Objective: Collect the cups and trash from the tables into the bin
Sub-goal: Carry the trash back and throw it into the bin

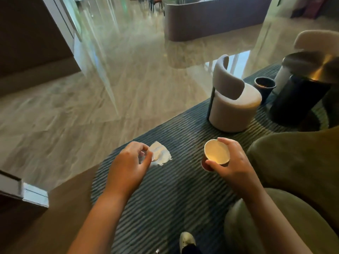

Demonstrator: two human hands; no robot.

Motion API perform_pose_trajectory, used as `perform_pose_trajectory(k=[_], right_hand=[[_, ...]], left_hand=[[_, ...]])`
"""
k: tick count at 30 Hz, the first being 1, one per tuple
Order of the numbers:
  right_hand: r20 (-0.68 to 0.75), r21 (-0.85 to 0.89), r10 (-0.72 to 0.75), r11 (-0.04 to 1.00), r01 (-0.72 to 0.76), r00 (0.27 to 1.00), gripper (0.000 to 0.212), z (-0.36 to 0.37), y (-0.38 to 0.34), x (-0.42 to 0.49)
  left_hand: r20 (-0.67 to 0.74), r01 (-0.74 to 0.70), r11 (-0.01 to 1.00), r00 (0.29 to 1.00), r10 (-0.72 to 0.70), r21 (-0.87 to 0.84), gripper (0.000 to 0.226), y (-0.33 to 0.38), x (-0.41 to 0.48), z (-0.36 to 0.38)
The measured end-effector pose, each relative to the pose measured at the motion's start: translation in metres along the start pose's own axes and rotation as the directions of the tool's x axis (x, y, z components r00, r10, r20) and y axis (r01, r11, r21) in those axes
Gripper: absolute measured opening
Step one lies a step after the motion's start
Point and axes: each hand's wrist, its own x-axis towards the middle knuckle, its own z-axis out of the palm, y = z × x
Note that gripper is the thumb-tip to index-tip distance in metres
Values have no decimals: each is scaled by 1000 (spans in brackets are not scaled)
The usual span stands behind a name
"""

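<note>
Here both hands are loaded, so this looks like the carry leg toward the bin. Left hand (131, 162) pinches a crumpled white napkin (160, 155) between thumb and fingertips, held out in front over the striped rug (165, 208), likely just light trash needing no firmer grip. Right hand (232, 163) wraps a red paper cup (216, 154) from the side, mouth up and tilted a bit toward the camera; it looks empty inside, and upright would guard against drips. Small dark bin (265, 87) stands on the rug beside the grey chair (233, 99), well apart from the hands, probably the drop point. No tabletop clearly visible.
</note>
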Motion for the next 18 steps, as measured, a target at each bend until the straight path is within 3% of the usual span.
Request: perform_pose_trajectory(k=[10,18], right_hand=[[136,-52,-121,990,129,983,73,88,-1,282],[22,-101,-39,994,41,999,73,131,25,512]], left_hand=[[-93,105,993,989,-111,-61,7,-82,249,17],[17,15,998,1000,-14,-54,6,-141,498,58]])
